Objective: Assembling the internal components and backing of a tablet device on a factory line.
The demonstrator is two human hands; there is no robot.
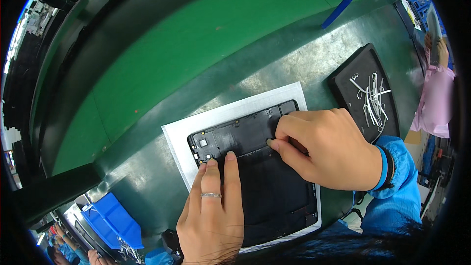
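A black tablet housing (255, 176), its inner side up, lies on a white sheet (235, 103) on the green bench. My left hand (211, 211), a ring on one finger, rests with outstretched fingers on the housing's left part, fingertips beside a small square camera opening. Over the upper right part, my right hand (328, 149) is closed in a pinch, its thumb tip at the panel near a straight seam. Whatever its fingers hold, if anything, is hidden from view. My right sleeve is blue, with a dark band at the wrist.
To the right, a black tray (343, 81) holds several thin white strips (374, 100). A blue plastic bin (113, 218) stands at lower left. One blue stick-like piece (341, 7) lies at the far right. A person in a pink sleeve (435, 100) is at the right edge.
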